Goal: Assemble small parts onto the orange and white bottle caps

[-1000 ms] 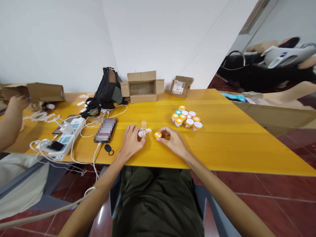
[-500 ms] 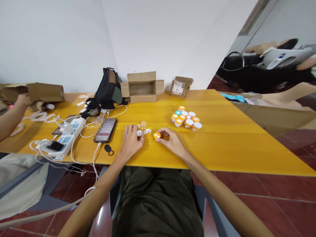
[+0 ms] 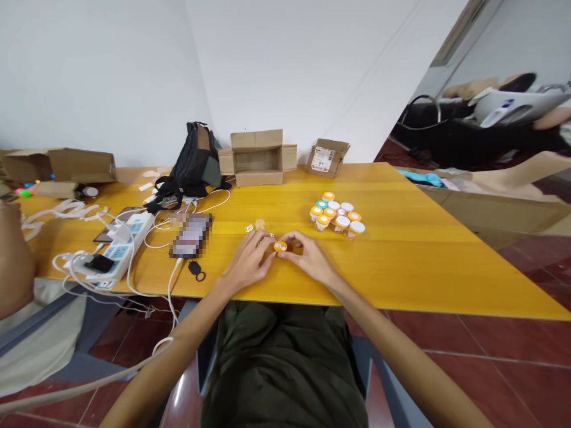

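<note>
An orange round lid (image 3: pixel 281 246) with white bits on its top sits between my two hands. My right hand (image 3: pixel 310 257) pinches its right side with thumb and fingers. Bent around the left side is my left hand (image 3: pixel 250 260), its thumb and fingertips closed at the lid's edge. Whether a jar body lies under the lid is hidden. Just beyond my left fingers lie a small white cut-out piece (image 3: pixel 248 228) and a small clear cup (image 3: pixel 259 224). Several small clear jars with orange, white and teal lids (image 3: pixel 341 221) stand grouped to the right, beyond my right hand.
Left of my hands are a phone (image 3: pixel 191 235), a black ring holder (image 3: pixel 196 270) and a power strip (image 3: pixel 129 246) with tangled white cables. A backpack (image 3: pixel 196 157), an open cardboard box (image 3: pixel 259 177) and a smaller box (image 3: pixel 328 158) stand along the wall. Another person's arm (image 3: pixel 15 255) shows at far left.
My left hand has moved right, from the small grey round piece to the orange lid, and that piece is no longer visible. The other person's arm has drawn back from the cardboard box.
</note>
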The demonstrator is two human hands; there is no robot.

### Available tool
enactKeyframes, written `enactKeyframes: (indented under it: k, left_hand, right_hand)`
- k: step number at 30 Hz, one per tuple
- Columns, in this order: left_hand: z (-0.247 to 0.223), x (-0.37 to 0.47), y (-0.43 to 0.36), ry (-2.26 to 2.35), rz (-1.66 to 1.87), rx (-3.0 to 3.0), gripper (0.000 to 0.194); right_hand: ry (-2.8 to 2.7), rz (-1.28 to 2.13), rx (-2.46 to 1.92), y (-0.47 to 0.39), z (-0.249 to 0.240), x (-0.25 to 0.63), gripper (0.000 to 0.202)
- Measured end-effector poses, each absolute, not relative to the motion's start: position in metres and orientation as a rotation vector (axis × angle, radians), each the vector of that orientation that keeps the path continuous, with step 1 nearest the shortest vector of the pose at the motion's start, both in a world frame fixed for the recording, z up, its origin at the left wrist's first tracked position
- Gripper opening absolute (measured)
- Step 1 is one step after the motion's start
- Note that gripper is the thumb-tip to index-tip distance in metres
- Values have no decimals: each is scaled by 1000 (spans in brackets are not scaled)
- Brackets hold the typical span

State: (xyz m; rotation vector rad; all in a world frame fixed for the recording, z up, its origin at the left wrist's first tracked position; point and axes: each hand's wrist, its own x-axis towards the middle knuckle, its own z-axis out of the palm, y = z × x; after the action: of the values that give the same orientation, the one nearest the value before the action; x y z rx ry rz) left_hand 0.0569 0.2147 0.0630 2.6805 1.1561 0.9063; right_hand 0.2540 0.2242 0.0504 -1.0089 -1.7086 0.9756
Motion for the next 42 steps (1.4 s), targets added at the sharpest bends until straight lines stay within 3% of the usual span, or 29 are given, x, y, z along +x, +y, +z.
enactKeyframes:
  k: [18,42]
  left_hand:
    - [69,62,227,1032,889,2615,15]
    - [92,69,246,1117,334,2636,6]
  right_hand:
    - [-1763,957,-1003,223,48,255,17]
    - [-1771,1009,-906,224,47,255,22]
